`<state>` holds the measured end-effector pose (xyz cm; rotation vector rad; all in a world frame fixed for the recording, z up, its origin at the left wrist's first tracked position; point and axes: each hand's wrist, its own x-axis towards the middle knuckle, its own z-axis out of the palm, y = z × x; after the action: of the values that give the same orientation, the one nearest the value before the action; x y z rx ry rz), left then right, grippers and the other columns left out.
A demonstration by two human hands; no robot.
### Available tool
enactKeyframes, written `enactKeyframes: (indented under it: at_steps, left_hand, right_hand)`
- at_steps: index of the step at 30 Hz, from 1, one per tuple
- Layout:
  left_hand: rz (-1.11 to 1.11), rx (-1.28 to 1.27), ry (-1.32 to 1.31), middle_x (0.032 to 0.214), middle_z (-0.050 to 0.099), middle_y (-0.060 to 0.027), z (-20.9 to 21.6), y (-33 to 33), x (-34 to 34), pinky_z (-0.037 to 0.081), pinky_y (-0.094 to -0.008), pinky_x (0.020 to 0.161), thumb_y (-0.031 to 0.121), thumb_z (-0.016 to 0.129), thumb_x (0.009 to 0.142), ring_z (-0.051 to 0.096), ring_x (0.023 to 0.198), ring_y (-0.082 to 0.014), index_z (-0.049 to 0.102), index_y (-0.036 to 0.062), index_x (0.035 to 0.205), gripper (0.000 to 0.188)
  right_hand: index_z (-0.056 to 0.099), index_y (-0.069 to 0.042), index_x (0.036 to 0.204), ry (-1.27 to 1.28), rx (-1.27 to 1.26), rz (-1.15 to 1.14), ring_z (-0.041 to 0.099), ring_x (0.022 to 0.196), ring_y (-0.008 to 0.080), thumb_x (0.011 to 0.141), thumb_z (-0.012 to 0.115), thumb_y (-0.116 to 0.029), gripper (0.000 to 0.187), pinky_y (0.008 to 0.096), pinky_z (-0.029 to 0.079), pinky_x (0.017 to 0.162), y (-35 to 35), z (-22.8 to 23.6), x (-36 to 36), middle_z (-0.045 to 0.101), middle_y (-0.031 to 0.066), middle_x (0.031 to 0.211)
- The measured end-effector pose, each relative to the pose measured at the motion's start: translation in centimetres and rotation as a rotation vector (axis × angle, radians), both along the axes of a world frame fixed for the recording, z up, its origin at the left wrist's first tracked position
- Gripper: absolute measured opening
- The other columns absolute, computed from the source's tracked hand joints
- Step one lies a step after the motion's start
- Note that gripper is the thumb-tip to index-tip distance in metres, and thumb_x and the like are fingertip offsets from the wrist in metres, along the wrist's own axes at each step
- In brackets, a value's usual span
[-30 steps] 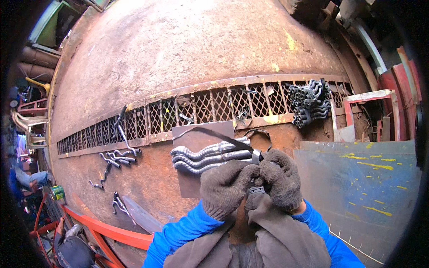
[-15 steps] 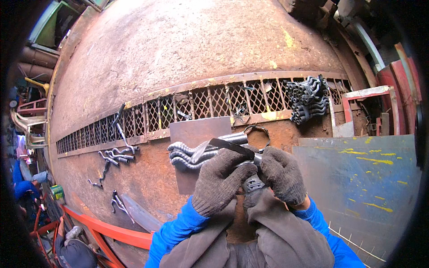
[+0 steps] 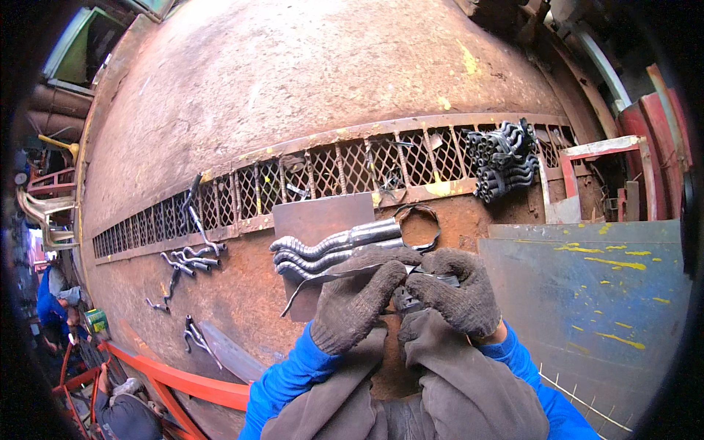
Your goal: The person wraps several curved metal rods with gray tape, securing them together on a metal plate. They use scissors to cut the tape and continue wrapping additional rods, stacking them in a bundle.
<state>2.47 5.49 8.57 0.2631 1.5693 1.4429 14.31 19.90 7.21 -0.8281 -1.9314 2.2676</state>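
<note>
- Head view: left hand (image 3: 359, 297) and right hand (image 3: 455, 293), both in dark knit gloves, pinched together on a thin bent metal strip (image 3: 330, 277).
- Strip held just above wavy steel pipes (image 3: 334, 248) lying on a flat plate (image 3: 319, 220), on the rusty table (image 3: 242, 293).
- Bundle of similar pipes (image 3: 504, 158) well apart, against the mesh grating (image 3: 330, 172).

Even daylight, soft, no hard shadows, no glare. Rusty floor (image 3: 308, 95) bright & sharp at centre. Heavy fisheye: grating (image 3: 330, 172) bows, edges curve, black vignette round rim. Far left corner dim, smeared; gloves in focus.
</note>
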Motion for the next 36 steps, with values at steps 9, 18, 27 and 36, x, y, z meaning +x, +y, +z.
enactKeyframes:
  at_steps: [9,18,27,36]
  left_hand:
    - [-0.149,0.074,0.189,0.110,0.067,-0.0108,0.1,-0.1,-1.1,0.052,-0.0320,0.089,0.012,0.070,0.091,0.064,0.103,-0.0194,0.067,0.0001,0.116,0.028]
    - [-0.187,0.075,0.258,0.103,0.066,-0.0092,-1.2,-1.0,-1.1,0.053,-0.0314,0.079,0.013,0.078,0.085,0.064,0.092,-0.0181,0.066,0.0035,0.108,0.028]
    - [-0.231,0.238,0.016,0.102,0.058,-0.0034,-0.9,-1.4,-0.8,0.048,-0.0268,0.082,0.010,0.070,0.091,0.054,0.093,-0.0095,0.052,0.0044,0.107,0.025]
    - [-0.300,0.193,0.077,0.091,0.056,-0.0030,-1.1,-1.1,-0.5,0.047,-0.0276,0.075,0.008,0.067,0.090,0.051,0.084,-0.0095,0.051,0.0037,0.102,0.021]
  right_hand:
    - [0.069,0.000,0.095,0.008,0.293,0.072,0.064,0.069,0.0188,0.090,0.072,-0.015,0.016,0.0324,0.050,0.063,0.6,1.8,-1.0,0.066,0.0125,0.077]
    - [0.070,0.000,0.096,0.055,0.379,0.090,0.066,0.069,0.0207,0.091,0.068,-0.012,0.013,0.0326,0.051,0.064,0.8,1.8,-0.4,0.068,0.0128,0.079]
    - [0.070,-0.001,0.090,-0.082,0.159,0.263,0.059,0.068,0.0082,0.090,0.072,-0.024,0.023,0.0299,0.048,0.060,0.8,2.0,-1.0,0.064,0.0078,0.071]
    - [0.070,0.001,0.087,-0.098,0.037,0.087,0.056,0.067,0.0069,0.092,0.071,-0.021,0.022,0.0281,0.045,0.056,-0.5,1.5,-0.6,0.062,0.0028,0.069]
